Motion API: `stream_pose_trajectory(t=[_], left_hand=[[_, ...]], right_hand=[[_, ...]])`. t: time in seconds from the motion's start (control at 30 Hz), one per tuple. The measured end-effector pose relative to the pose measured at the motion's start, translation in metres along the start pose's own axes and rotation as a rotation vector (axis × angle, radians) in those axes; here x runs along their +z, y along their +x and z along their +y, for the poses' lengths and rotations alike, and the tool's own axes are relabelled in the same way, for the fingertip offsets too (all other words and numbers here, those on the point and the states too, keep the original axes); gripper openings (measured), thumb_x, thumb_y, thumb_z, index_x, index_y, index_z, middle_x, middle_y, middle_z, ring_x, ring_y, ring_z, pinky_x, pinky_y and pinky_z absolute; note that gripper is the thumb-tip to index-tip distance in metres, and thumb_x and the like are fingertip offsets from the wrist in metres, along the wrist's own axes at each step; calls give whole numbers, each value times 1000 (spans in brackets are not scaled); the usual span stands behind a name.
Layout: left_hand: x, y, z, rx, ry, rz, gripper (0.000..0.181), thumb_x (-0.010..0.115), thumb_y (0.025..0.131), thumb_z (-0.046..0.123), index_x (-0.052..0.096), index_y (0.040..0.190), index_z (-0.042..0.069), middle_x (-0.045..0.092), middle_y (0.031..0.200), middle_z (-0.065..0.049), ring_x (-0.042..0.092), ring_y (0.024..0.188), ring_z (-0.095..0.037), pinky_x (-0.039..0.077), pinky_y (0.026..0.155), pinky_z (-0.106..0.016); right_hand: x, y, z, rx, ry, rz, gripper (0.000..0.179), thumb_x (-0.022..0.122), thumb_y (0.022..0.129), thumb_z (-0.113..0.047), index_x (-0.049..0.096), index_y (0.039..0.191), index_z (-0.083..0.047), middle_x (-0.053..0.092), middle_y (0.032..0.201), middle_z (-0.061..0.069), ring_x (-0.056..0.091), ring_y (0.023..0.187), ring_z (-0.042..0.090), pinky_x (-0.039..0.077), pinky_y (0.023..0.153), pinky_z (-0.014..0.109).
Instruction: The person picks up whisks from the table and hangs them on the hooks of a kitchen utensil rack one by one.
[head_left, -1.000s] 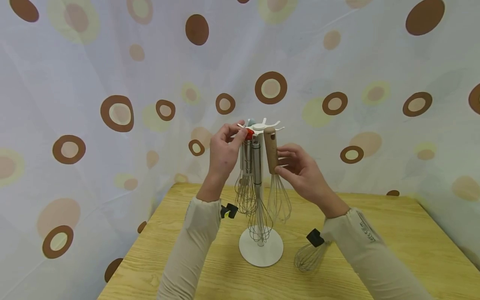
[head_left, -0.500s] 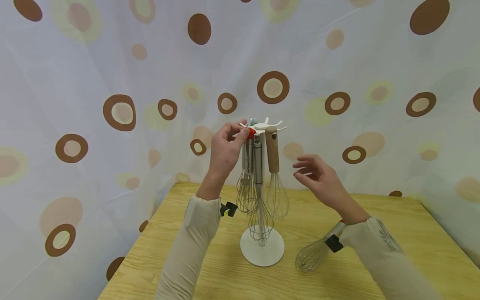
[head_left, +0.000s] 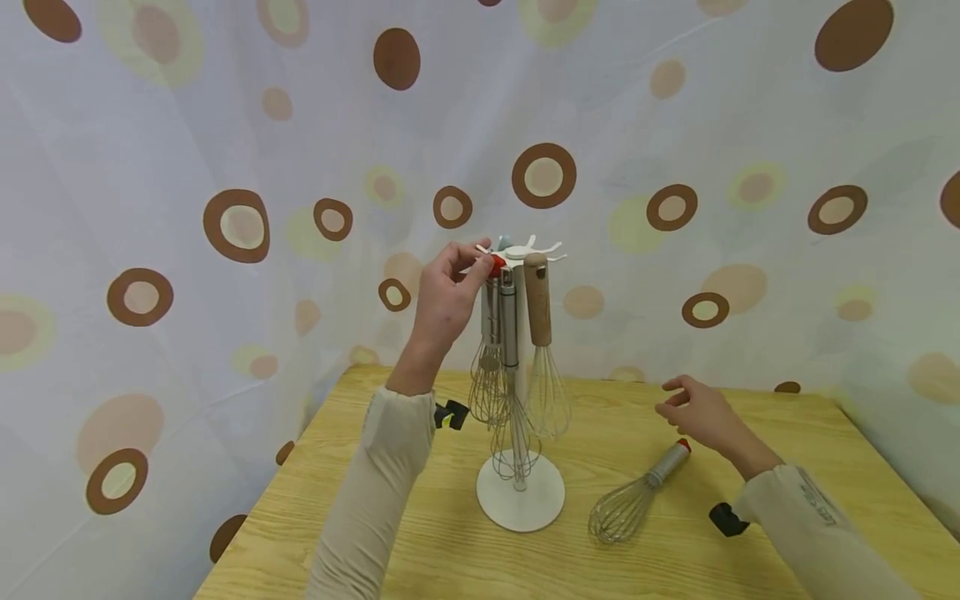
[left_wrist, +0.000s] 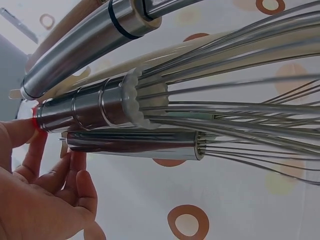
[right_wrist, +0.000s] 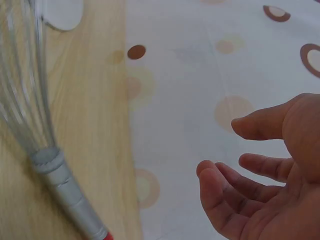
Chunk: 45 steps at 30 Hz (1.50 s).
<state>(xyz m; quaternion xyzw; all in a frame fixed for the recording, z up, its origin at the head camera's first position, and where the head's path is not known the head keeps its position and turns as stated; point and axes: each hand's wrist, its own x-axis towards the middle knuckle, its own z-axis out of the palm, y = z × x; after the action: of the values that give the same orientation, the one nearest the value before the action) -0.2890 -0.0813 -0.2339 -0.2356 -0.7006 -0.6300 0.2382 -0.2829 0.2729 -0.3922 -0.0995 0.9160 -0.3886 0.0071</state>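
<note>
A white stand (head_left: 521, 504) with hooks on top bears several hanging whisks. My left hand (head_left: 442, 296) pinches the red end of a steel-handled whisk (left_wrist: 82, 107) at the stand's left side. In front of that hangs another steel whisk (head_left: 509, 325), and to its right a wooden-handled whisk (head_left: 538, 308). Behind the held one, the left wrist view shows a further whisk with a smooth metal handle (left_wrist: 135, 144), close to my curled fingers. Over the table at right, my right hand (head_left: 705, 417) holds nothing, its fingers loosely bent. A red-tipped whisk (head_left: 671, 461) lies below it.
The wooden table (head_left: 420, 542) ends at the back against a spotted curtain (head_left: 330, 125), which also runs along the left side. Black wrist cameras sit on both sleeves, the right one (head_left: 727, 519) low over the table.
My right hand has let go of the wooden-handled whisk, which stays hanging on the stand, and has moved right and down toward the lying whisk. The left hand stays on the red end.
</note>
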Motion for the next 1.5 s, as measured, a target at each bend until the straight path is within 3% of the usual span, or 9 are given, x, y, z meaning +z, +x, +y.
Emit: stream_pose_trajectory(t=[0.17, 0.3, 0.47, 0.6, 0.77, 0.97, 1.37, 1.5], left_hand=[[1, -1, 0, -2, -7, -8, 12, 58, 95, 13, 59, 95, 1, 59, 126, -13, 59, 108, -18, 49, 83, -32], [2, -2, -1, -5, -5, -3, 13, 57, 96, 15, 59, 95, 1, 59, 126, -12, 59, 107, -18, 48, 84, -33], [1, -1, -2, -4, 5, 5, 14, 57, 96, 16, 58, 95, 2, 59, 126, -11, 57, 111, -15, 48, 84, -33], [0, -2, -2, 14, -2, -1, 13, 57, 96, 14, 59, 96, 1, 59, 127, -12, 60, 103, -20, 49, 84, -33], [0, -2, -3, 30, -7, -2, 13, 57, 96, 13, 59, 97, 0, 59, 127, -11, 62, 97, -24, 49, 85, -32], [0, -2, -3, 33, -9, 1, 13, 57, 96, 13, 59, 96, 0, 59, 126, -11, 62, 98, -23, 49, 83, -32], [0, -2, -2, 25, -7, 0, 13, 57, 96, 15, 58, 95, 1, 59, 126, -10, 60, 102, -20, 49, 80, -30], [0, -2, -4, 26, -5, 0, 14, 57, 96, 16, 58, 94, 2, 59, 126, -11, 61, 102, -19, 48, 79, -29]], right_hand=[[8, -10, 38, 106, 17, -55, 56, 58, 94, -24, 36, 132, 12, 58, 105, 25, 62, 79, 28, 54, 65, 39], [17, -17, 55, 158, 49, -75, 61, 58, 94, -26, 33, 134, 12, 57, 105, 26, 62, 78, 28, 54, 64, 40], [29, -20, 65, 169, 69, -71, 58, 56, 95, -23, 34, 134, 12, 59, 95, 20, 58, 67, 24, 54, 59, 38], [36, -19, 68, 173, 60, -76, 60, 58, 94, -24, 34, 134, 13, 59, 88, 16, 58, 66, 22, 54, 58, 37], [42, -14, 69, 196, 35, -101, 60, 56, 95, -26, 34, 134, 15, 56, 66, 7, 53, 53, 18, 52, 56, 35], [47, -10, 70, 207, -45, -99, 57, 56, 94, -27, 40, 127, 16, 63, 88, 14, 60, 59, 18, 52, 57, 35], [53, -4, 74, 194, -95, -58, 56, 59, 92, -28, 43, 122, 16, 62, 85, 12, 60, 62, 17, 50, 57, 33], [53, -2, 76, 186, -56, -58, 56, 61, 91, -26, 42, 123, 16, 61, 91, 16, 61, 67, 19, 51, 59, 35]])
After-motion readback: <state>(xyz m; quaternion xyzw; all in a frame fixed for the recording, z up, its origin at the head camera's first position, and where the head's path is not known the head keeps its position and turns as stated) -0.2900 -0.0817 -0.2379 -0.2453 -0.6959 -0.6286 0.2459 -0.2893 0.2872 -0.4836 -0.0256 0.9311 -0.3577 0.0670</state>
